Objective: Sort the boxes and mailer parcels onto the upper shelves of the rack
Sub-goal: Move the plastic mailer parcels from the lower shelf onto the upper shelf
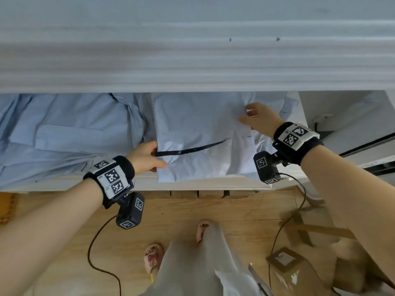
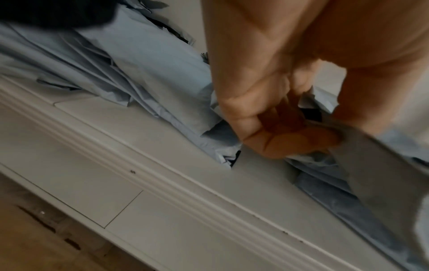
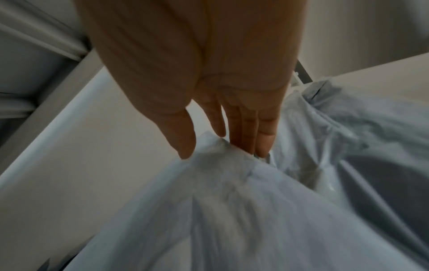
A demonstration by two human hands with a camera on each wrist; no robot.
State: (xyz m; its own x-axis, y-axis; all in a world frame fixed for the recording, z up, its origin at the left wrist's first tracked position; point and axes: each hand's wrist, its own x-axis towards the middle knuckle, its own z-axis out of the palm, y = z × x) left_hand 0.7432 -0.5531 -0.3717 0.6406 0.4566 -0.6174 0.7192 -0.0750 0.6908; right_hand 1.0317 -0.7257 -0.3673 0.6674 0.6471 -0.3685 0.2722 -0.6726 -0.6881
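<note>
Gripping a crinkled pale-blue mailer (image 1: 203,137) on the white shelf (image 1: 192,184)
Left hand (image 1: 147,157) pinches its 9 o'clock edge; right hand (image 1: 259,119), fingers straight, touches its 2 o'clock corner; long axis runs 12 to 6.

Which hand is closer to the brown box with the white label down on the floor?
Right. The right hand rests on the mailer parcel on the shelf, above the side where the brown box sits. The left hand pinches the parcel's other edge, farther off.

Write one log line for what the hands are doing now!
left hand: grips mailer parcel edge | right hand: fingers straight on it | parcel: on shelf
</note>
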